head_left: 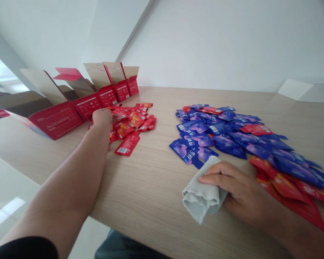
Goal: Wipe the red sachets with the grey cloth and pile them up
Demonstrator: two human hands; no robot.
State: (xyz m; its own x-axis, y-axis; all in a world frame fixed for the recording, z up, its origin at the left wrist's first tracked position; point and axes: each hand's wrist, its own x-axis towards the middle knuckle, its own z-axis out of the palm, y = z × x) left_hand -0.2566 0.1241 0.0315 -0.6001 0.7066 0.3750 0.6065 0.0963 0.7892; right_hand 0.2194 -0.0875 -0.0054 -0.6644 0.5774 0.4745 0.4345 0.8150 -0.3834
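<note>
Sachets of red foil (131, 122) lie in a loose heap on the left of the wood-grain worktop (151, 201), and the left hand (102, 120) rests on their near-left edge, its fingers (105, 114) curled down out of sight, so whether they pinch one cannot be told. Well to the right, a larger spread of blue sachets (226, 136) fills the far side, with red sachets (288, 187) along its near-right edge. The right hand (232, 183) lies just beside both, its fingers (218, 172) pressed together over a folded grey cloth (199, 190). Open red cartons (86, 106) stand in a row along the far-left edge, flaps raised.
</note>
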